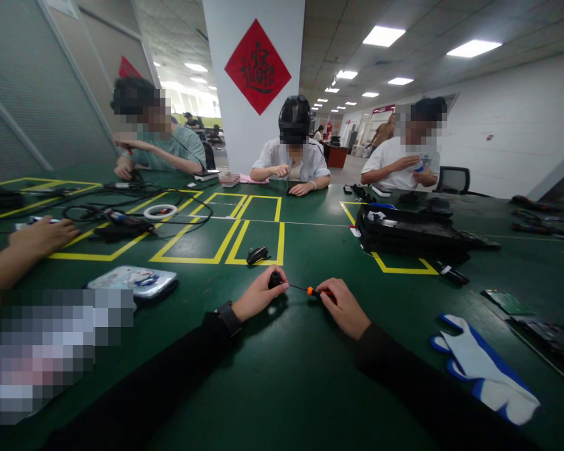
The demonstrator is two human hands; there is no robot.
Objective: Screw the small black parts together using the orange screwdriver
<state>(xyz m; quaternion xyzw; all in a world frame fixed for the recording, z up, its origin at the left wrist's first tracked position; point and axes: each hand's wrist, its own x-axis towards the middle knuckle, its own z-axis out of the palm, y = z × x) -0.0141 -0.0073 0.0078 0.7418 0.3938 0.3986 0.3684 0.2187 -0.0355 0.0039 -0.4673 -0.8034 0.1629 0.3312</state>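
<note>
My left hand (257, 295) is closed around a small black part (275, 279) just above the green table (282, 376). My right hand (344, 307) grips a small screwdriver with an orange and black handle (316, 291). Its thin shaft points left into the black part. Both arms wear black sleeves, and a dark watch (227, 315) sits on my left wrist. Another small black piece (257, 255) lies on the table just beyond my hands, at the edge of a yellow-taped box.
A white and blue glove (483, 369) lies at right near circuit boards (507, 302). A black disassembled device (407, 230) sits right of centre. A phone-like case (134, 280), cables and a tape ring (160, 212) lie at left. Three people sit opposite; another person's hand (42, 237) rests at left.
</note>
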